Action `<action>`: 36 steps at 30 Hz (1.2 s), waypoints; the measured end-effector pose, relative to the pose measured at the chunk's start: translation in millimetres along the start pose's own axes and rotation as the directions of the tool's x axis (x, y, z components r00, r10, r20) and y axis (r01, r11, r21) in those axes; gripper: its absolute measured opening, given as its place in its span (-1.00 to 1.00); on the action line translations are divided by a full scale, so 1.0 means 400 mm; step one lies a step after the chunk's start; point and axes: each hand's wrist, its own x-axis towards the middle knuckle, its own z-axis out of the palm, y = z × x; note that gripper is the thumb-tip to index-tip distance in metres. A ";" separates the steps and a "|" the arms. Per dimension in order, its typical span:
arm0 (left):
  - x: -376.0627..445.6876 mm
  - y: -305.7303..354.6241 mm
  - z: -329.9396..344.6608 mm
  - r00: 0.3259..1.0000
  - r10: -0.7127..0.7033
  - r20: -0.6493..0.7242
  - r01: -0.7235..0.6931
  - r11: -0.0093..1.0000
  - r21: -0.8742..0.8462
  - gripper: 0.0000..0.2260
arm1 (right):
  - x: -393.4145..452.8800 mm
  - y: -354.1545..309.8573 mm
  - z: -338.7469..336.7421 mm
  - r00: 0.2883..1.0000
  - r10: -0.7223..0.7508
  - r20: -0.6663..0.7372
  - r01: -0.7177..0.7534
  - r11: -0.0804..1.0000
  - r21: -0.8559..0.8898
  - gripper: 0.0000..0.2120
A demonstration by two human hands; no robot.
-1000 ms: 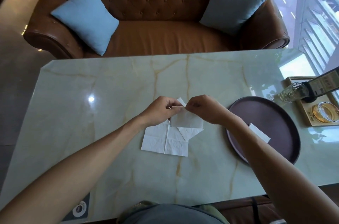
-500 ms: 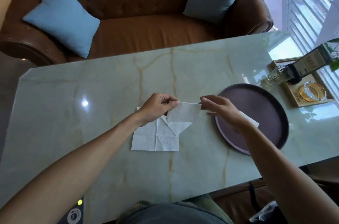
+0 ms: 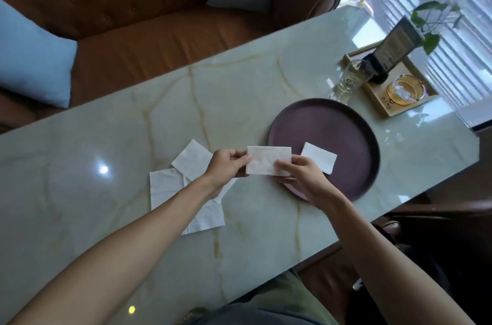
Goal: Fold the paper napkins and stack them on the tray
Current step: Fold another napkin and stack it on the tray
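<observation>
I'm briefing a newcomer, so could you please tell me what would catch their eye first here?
Both hands, left hand and right hand, pinch a folded napkin at the near-left rim of the round purple tray. One folded napkin on the tray already lies there; unfolded napkins lie on the marble table to the left.

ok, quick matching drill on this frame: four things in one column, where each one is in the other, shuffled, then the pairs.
Things
1. folded napkin
2. small folded napkin
3. unfolded napkins
4. gold-rimmed glass dish

Places
A. on the wooden tray by the window
B. pinched between the left hand and right hand
C. flat on the marble table, under the left forearm
D. lying on the round purple tray

Pairs: 1-B, 2-D, 3-C, 4-A
</observation>
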 end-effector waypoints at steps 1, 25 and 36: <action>0.015 -0.006 0.026 1.000 -0.006 -0.014 0.007 1.000 0.012 -0.83 | 0.005 0.005 -0.023 1.000 0.013 -0.026 -0.012 1.000 0.025 -0.85; 0.352 -0.072 0.403 0.997 0.030 -0.066 0.011 0.839 0.544 -0.90 | 0.177 0.103 -0.383 0.855 0.082 -0.513 -0.246 0.934 -0.260 -0.86; 0.376 -0.072 0.411 0.994 -0.015 -0.106 0.075 0.803 0.592 -0.86 | 0.192 0.127 -0.391 0.830 0.109 -0.547 -0.309 0.906 -0.289 -0.91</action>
